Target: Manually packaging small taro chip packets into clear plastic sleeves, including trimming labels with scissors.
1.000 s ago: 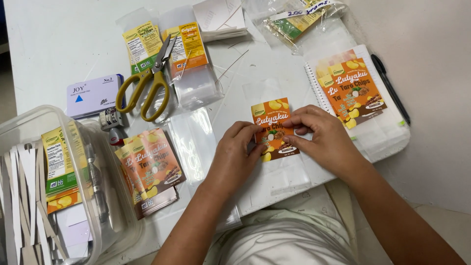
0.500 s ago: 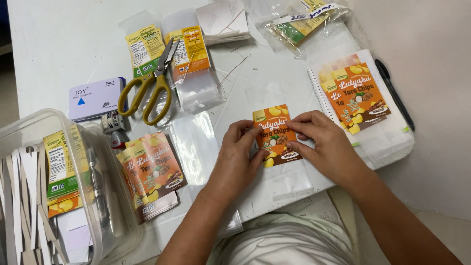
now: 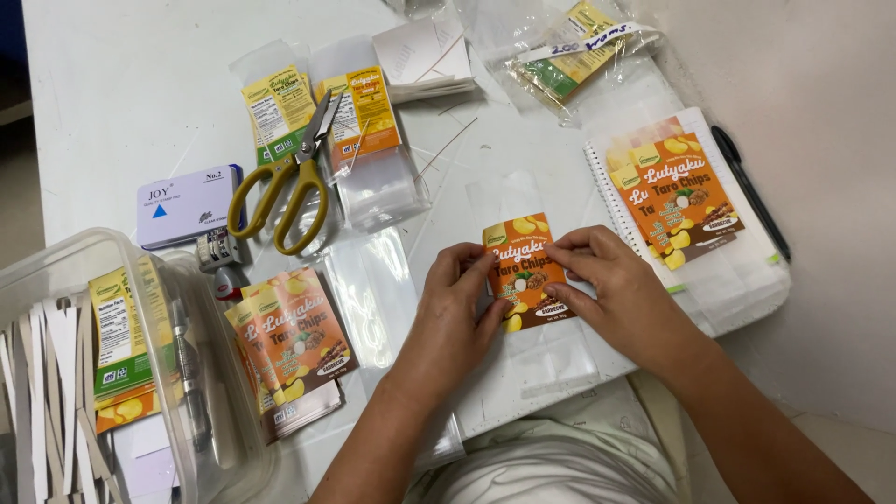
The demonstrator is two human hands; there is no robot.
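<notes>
An orange snack label (image 3: 521, 264) with yellow chip pictures lies on a clear plastic pouch (image 3: 523, 317) at the table's near edge. My left hand (image 3: 455, 308) presses the label's left side with its fingertips. My right hand (image 3: 616, 294) pinches the label's right edge between thumb and fingers. Both hands rest on the pouch.
Yellow-handled scissors (image 3: 285, 177) lie over labelled pouches at the back left. A stack of orange labels (image 3: 294, 341) sits near a clear plastic bin (image 3: 112, 373) holding paper strips. More labels (image 3: 677, 196) rest on a spiral notebook (image 3: 747, 271), beside a black pen (image 3: 751, 191). A small stamp pad box (image 3: 187, 205) lies at left.
The label and both hands sit slightly further right and lower in view; my fingers have shifted along the label's edges while still holding it on the pouch.
</notes>
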